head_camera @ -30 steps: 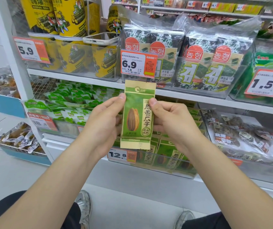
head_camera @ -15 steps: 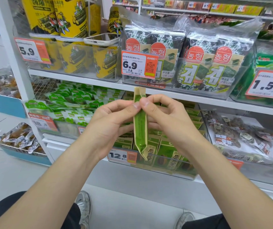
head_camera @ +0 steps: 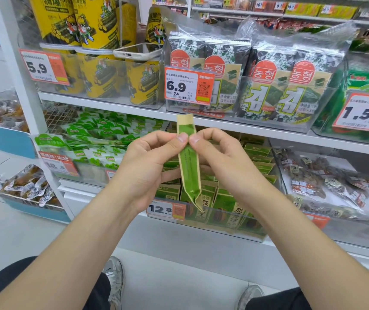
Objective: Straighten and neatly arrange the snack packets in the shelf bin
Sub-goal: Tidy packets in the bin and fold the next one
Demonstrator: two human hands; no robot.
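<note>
A green and tan sunflower-seed packet [head_camera: 189, 173] hangs upright in front of the shelf, turned edge-on to me so only its narrow side shows. My left hand [head_camera: 147, 162] and my right hand [head_camera: 221, 159] pinch it near the top, thumbs meeting on its edge. Behind and below it stands a clear shelf bin [head_camera: 235, 229] with several matching green packets standing in rows, a 12.8 price tag on its front.
A clear bin of small green packets [head_camera: 94, 139] sits to the left, a bin of wrapped brown snacks [head_camera: 326, 186] to the right. The upper shelf holds yellow cans [head_camera: 98, 72], a phone [head_camera: 134, 51] and seaweed packs [head_camera: 275, 81]. My shoes stand on the white floor below.
The packet faced me flat a second ago; it has turned edge-on between my fingers. My thumbs have come together on its upper edge.
</note>
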